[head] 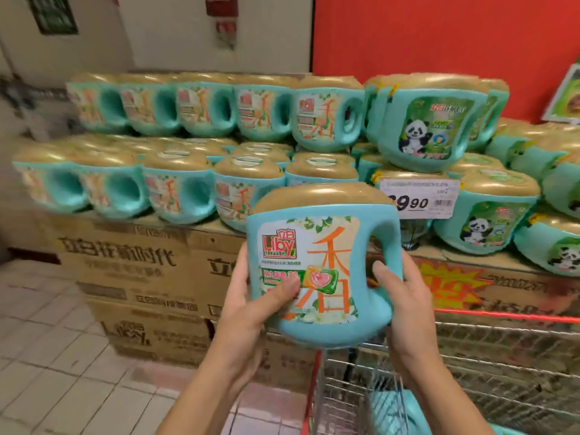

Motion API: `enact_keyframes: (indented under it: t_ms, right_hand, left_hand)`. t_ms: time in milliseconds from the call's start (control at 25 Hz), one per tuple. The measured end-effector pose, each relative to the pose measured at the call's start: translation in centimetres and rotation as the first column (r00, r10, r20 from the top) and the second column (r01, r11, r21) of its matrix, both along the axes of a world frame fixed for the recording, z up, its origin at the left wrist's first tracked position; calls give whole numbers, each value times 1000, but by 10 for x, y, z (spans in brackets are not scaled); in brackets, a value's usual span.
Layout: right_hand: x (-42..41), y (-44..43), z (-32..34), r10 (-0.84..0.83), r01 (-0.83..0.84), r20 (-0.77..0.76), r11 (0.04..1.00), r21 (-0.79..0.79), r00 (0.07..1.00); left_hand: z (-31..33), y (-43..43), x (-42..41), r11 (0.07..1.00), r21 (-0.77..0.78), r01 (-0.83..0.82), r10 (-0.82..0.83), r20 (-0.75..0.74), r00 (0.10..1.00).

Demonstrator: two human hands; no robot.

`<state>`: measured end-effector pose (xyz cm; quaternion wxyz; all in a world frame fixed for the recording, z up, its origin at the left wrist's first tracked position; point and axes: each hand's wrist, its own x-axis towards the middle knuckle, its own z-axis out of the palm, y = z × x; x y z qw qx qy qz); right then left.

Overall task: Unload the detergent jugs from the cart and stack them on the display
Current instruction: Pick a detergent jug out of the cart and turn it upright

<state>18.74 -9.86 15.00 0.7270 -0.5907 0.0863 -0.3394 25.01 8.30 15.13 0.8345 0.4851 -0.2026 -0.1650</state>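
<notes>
Holding one teal detergent jug (320, 265) upright in front of the chest, the person is gripping it with both hands. The left hand (251, 296) is wrapping the jug's left side, its thumb lying across the label. The right hand (405, 296) is curling round the handle on the right, with the thumb poking into the handle opening. The jug is hanging in the air above the near corner of the wire cart (502, 346), clear of it, gold cap up and label facing the camera. Another teal jug (392, 409) is waiting low in the cart.

The display is lying straight ahead and slightly higher: two tiers of matching jugs (175, 189) are sitting on stacked cardboard cartons (141, 277), handles pointing right, as the held one's is. So the coming move is probably calling for a lift forward with no turning. The left hand is nearer the matching stack; the panda-label jugs (430, 127) and a price tag (419, 197) are standing to the right. Any free slot is hiding behind the held jug, so I cannot tell its place.
</notes>
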Motion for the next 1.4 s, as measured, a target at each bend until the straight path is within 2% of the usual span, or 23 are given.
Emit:
enact_keyframes:
  t_ms: [120,280,560,840,960,1160,1280,1400]
  right_hand:
    - [37,41,12,-86,87,25,993,-75,996]
    - [71,78,29,-117,114,-6,978,-175,993]
    - [126,102,71,66,-78,-49,943,-325,997]
    - [226,64,115,38,-122,-168,844,-522,985]
    - [274,38,140,-39,-68,-164,800,-597,986]
    - [353,3,162,-106,24,-108,815,-579,988]
    - [389,-9,154,-149,56,-119,822,-566,982]
    - [407,-14,141,-223,91,-145,789,-607,964]
  left_hand:
    - [17,40,44,997,63,34,-40,92,995]
    - [32,78,86,996,84,22,-32,125,992]
    - [54,99,158,992,121,-23,-7,241,970]
    - [103,81,272,971,215,-105,2,430,903]
    - [125,55,328,961,224,-160,40,461,886]
    - [142,11,408,929,253,-270,116,494,861]
    - [136,-6,440,897,324,-301,108,500,859]
    - [126,-14,459,868,386,-312,74,522,850]
